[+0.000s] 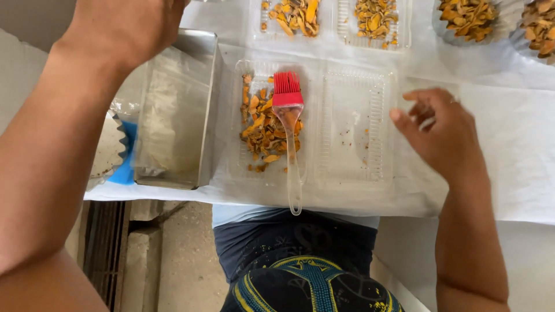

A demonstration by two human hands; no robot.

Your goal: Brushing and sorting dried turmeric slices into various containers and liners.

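A clear plastic two-part tray (352, 124) lies open on the white table cover. Its left half holds orange dried slices (263, 130). A brush with red bristles and a clear handle (289, 133) rests across those slices, handle toward me. My right hand (442, 136) hovers at the tray's right edge, fingers apart and curled, holding nothing. My left hand (124, 26) is raised at the top left, above a metal box (173, 112); its fingers are out of view.
Two more clear trays of orange slices (332, 20) lie at the back, with two foil cups of slices (471, 20) at the back right. A fluted foil cup (107, 150) and something blue sit left of the metal box. The table edge runs in front of me.
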